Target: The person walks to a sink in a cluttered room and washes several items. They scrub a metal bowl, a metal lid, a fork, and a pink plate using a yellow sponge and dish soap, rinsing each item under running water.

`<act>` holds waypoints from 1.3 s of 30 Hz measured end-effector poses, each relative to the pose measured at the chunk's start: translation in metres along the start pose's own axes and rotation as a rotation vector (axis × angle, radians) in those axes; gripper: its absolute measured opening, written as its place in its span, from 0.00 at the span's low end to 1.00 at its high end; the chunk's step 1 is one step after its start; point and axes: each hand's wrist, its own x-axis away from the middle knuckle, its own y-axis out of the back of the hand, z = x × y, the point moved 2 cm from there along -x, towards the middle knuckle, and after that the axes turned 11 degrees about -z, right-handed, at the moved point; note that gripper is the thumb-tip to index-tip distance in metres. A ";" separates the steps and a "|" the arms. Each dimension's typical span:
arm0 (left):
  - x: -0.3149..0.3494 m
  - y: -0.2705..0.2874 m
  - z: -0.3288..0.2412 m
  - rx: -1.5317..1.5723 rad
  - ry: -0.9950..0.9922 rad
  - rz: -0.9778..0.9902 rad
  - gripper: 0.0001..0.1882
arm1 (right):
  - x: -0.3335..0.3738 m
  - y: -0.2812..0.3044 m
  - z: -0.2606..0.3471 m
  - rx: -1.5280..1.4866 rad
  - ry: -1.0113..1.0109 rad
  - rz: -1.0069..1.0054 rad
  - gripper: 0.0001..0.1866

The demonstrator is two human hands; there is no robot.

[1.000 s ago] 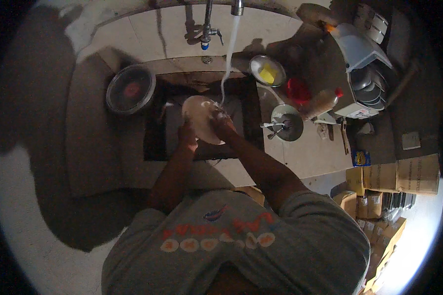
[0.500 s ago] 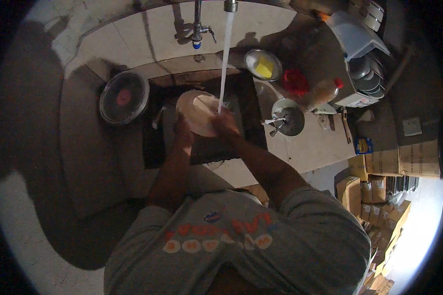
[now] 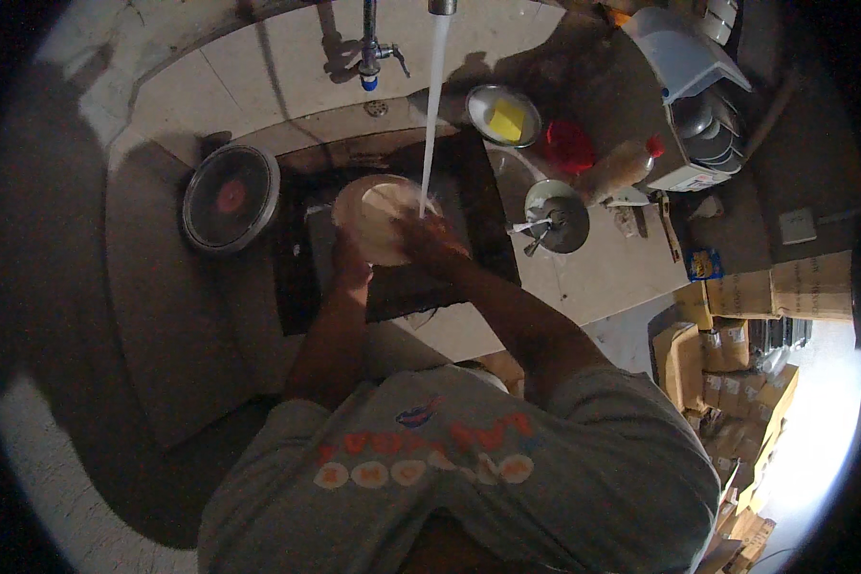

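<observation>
A pale round plate (image 3: 365,206) is tilted over the dark sink (image 3: 301,277). My left hand (image 3: 350,256) is closed on the plate's lower left rim. Over the plate's right part lies my right hand (image 3: 432,241), its fingers laid against the plate's face and a little blurred. A stream of water (image 3: 433,105) from the tap (image 3: 441,6) falls onto the plate's right side, by my right hand. The plate's underside and the fingers beneath it are hidden.
A large round lid (image 3: 231,198) rests left of the sink. To the right are a bowl with a yellow sponge (image 3: 506,120), a red dish (image 3: 569,145), a bowl with spoons (image 3: 566,218) and a red-capped bottle (image 3: 627,169). A dish rack (image 3: 703,134) stands farther right. A second tap (image 3: 370,62) hangs behind.
My right hand has slid left from the plate's right edge onto its face. My left hand keeps its hold on the rim. The whole view has shifted slightly.
</observation>
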 end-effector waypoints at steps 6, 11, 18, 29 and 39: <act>0.026 -0.041 -0.013 0.039 0.292 -0.172 0.35 | 0.011 0.042 -0.030 -1.205 -1.088 -0.252 0.27; 0.006 -0.068 0.035 -0.046 0.473 -0.185 0.35 | 0.035 0.051 -0.049 -0.787 -0.896 -0.070 0.24; -0.015 -0.122 0.028 -0.248 0.337 0.000 0.38 | 0.036 0.111 -0.001 -0.552 -1.017 -0.071 0.17; 0.023 -0.197 -0.017 -0.373 -0.337 0.114 0.41 | 0.040 0.059 -0.001 -0.378 -0.549 0.015 0.14; 0.056 -0.102 -0.089 0.213 0.289 -0.034 0.36 | 0.046 -0.026 -0.011 -0.271 0.102 -0.006 0.23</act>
